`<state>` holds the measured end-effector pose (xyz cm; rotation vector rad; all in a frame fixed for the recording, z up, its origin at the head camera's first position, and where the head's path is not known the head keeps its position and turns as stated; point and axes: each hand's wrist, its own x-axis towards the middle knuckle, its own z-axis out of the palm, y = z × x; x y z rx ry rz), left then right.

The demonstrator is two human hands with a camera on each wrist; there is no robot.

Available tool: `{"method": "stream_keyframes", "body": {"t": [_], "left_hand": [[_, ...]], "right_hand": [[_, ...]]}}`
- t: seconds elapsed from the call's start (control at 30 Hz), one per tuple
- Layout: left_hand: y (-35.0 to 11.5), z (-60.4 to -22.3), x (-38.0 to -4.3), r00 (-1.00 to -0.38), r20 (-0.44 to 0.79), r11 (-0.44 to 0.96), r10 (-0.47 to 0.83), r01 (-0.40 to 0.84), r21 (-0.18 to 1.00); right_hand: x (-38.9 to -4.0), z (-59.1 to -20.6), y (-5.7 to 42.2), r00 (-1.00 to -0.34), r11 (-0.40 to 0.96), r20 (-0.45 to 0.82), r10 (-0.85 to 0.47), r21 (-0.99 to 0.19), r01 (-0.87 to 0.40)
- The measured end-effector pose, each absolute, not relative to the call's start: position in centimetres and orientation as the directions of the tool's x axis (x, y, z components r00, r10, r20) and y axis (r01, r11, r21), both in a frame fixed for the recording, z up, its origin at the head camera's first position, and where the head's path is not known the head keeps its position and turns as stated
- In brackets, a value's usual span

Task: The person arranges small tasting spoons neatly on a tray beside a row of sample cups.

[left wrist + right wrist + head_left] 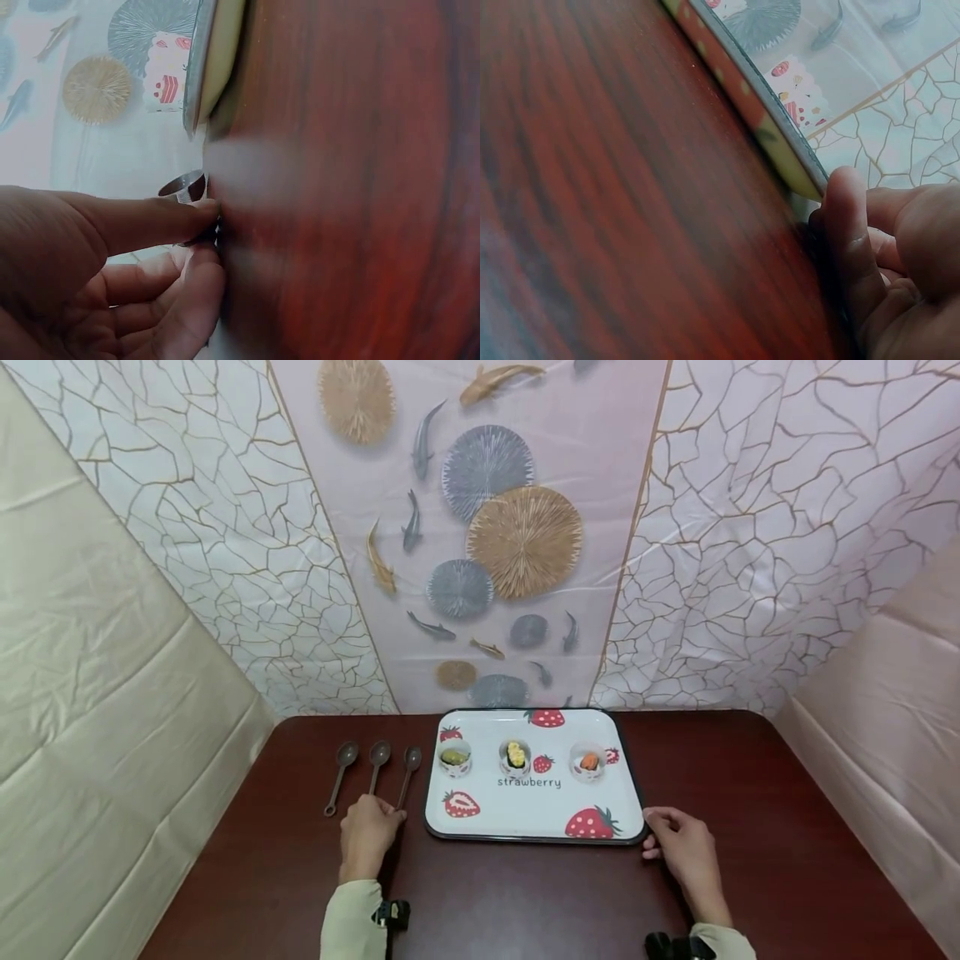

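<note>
Left hand [369,831]: thumb and index brought together in a pinch on the handle end of the right-hand spoon [407,778], gap down to about the handle's thickness. Spoon lies on the worktop [525,893], just outside the tray's [487,827] left edge, not on it.

Key relation, head-view clock: spoon's long axis runs just past 12 to just past 6, bowl away from the person, handle toward the left hand. Tray sits between 2 and 3 o'clock of that hand, long axis 9-to-3. Left is clearly the nearer hand to the spoon; right is well apart, past the tray.

Right hand [684,847]: fingers curled, tips on the tray's 4 o'clock corner. Reads as a light pinch; right wrist view is too blurred to say how far the fingers go under the rim.

Left spoon [339,778] at 11 o'clock of the left hand, middle spoon [377,764] at 12, handle end hidden by the hand.

On the tray, left to right: left cup [455,772], middle cup [514,775], right cup [587,777].
</note>
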<state>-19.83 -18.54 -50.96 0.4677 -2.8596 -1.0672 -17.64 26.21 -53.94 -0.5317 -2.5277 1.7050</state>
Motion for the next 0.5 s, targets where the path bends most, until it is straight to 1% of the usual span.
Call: {"method": "stream_keyframes", "body": {"t": [0.23,0.5], "left_hand": [[-18.85,-51.2,-19.72,-0.952,-0.06,0.672,-0.3,-0.255,0.695],[-19.13,-51.92,-20.04,-0.953,-0.074,0.57,-0.295,-0.238,0.787]], "right_hand": [[-17.59,-53.72,26.15,-0.939,0.327,-0.152,0.308,-0.91,0.254],[-17.59,-53.69,26.19,-0.941,0.342,-0.144,0.307,-0.906,0.25]]}}
